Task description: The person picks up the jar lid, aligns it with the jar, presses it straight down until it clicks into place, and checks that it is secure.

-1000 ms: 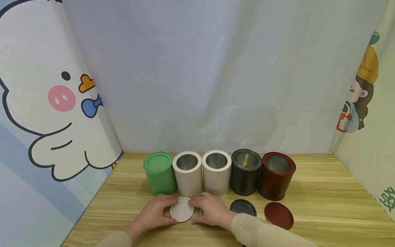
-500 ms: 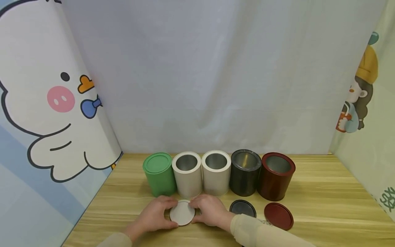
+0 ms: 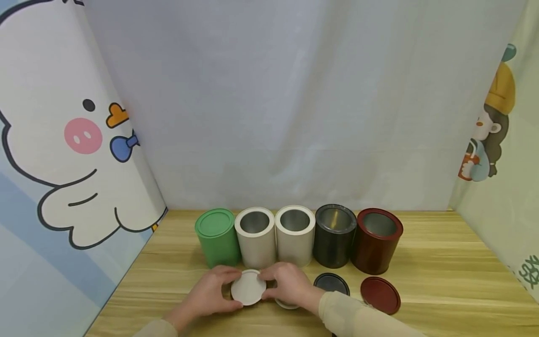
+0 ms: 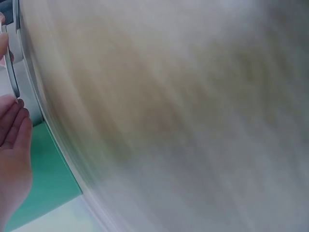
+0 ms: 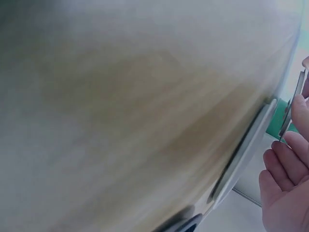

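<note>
Head view: white lid (image 3: 248, 288) held between hands (image 3: 210, 292) (image 3: 289, 284)

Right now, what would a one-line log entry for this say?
left hand and right hand: hold white lid | green can: lidded | white cans: open | black lid, red lid: on table
</note>
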`<state>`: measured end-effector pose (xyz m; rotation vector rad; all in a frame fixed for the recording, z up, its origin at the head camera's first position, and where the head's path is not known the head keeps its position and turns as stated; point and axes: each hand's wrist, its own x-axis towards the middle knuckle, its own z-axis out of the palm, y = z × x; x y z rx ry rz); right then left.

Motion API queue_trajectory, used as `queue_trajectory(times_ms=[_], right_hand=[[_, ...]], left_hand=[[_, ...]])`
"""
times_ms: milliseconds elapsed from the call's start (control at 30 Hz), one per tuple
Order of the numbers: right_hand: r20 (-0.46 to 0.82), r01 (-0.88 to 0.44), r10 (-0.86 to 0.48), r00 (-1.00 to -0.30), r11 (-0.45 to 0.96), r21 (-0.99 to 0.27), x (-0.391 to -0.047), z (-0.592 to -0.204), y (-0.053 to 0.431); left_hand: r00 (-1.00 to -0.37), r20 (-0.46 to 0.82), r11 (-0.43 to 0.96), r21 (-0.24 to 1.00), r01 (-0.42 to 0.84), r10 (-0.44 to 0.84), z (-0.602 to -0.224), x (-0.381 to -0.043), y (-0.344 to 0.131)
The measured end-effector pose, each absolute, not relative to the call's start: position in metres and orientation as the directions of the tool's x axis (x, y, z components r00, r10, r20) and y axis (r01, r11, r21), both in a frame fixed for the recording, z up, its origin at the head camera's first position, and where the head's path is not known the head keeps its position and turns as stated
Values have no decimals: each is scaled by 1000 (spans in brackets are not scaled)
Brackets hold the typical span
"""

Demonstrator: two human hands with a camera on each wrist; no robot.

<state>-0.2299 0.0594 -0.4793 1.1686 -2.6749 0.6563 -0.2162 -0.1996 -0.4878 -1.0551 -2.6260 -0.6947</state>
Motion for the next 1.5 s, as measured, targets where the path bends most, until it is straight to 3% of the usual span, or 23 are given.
queue_trajectory(times_ms=[500,1033,1500], right_hand=[[409,-753,-640,-650,469,-462,-235,-469,72],[431,-724,-593,-681,455,-518,-227,-454,77],[473,-708,-534,-701,443,-549,-217,-435,84]], left_hand=[[-738,425,595,438,674,524,-474,-215,-199],[-768,442,611,467,639,464,-460,-212,-193],[-703,548,576,422,700,453,-438,-209,-182]])
